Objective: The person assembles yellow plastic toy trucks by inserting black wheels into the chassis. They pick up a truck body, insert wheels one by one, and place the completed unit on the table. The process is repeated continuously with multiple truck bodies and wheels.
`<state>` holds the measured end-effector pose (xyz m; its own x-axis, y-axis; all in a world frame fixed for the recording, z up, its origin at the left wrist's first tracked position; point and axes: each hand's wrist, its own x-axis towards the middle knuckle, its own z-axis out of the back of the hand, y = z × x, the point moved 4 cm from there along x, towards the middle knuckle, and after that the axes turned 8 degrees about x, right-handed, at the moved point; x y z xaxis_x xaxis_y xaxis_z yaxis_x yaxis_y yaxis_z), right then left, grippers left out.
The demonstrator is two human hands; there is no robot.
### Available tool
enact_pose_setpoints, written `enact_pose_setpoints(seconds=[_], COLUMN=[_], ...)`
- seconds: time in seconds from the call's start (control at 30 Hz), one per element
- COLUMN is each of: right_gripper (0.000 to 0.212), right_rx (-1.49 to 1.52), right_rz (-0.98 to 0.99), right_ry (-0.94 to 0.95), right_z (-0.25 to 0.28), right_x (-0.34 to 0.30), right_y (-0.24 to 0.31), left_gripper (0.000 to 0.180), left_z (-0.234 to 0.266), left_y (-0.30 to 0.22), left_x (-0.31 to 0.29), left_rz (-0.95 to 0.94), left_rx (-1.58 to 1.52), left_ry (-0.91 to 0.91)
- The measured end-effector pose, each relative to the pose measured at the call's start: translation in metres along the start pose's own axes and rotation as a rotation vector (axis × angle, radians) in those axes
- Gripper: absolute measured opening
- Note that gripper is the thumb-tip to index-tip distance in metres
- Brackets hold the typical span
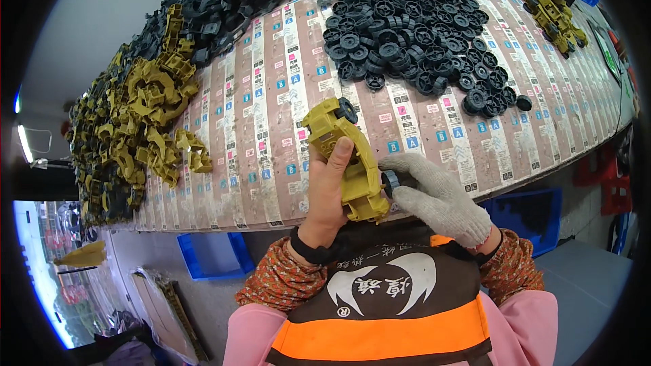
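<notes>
My bare left hand [326,188] is closed round a yellow plastic toy car body [358,175], its thumb across the upper side. A dark wheel [346,110] sits at the car's far end. At the near right side of the body, my right hand [437,198], in a pale knitted glove, pinches another dark wheel [390,182] between thumb and fingers, up against the car. Whether that wheel is fixed on an axle is hidden. Beyond the hands lies a heap of loose black wheels [407,34].
Yellow car bodies [152,95] are heaped at the left, beside a pile of dark plastic parts [224,0]. More yellow parts [553,13] lie at the far right. The table [264,129] has a striped printed cover. Blue crates [215,256] stand below its near edge.
</notes>
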<state>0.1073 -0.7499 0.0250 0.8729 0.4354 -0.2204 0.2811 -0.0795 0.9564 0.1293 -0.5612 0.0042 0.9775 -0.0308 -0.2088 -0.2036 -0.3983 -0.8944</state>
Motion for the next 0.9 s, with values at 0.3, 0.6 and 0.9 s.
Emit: enact_pose_setpoints(seconds=[0.3,0.6,0.9], right_gripper=[0.040,0.063,0.062], right_rx=[0.017,-0.542,-0.674], right_rz=[-0.045,0.388,0.209], right_ry=[-0.168,-0.111,0.006], right_z=[-0.007,-0.023,-0.032], right_x=[-0.009,-0.020,0.000], right_y=[0.002,0.012,0.043], left_gripper=[0.065,0.095,0.096], left_z=[0.004,-0.027,-0.015], left_y=[0.002,-0.019,-0.018], left_x=[-0.004,-0.018,-0.026], left_rz=[-0.166,-0.491,-0.664], left_rx=[0.127,0.219,0.336], left_ry=[-0.048,0.029,-0.117])
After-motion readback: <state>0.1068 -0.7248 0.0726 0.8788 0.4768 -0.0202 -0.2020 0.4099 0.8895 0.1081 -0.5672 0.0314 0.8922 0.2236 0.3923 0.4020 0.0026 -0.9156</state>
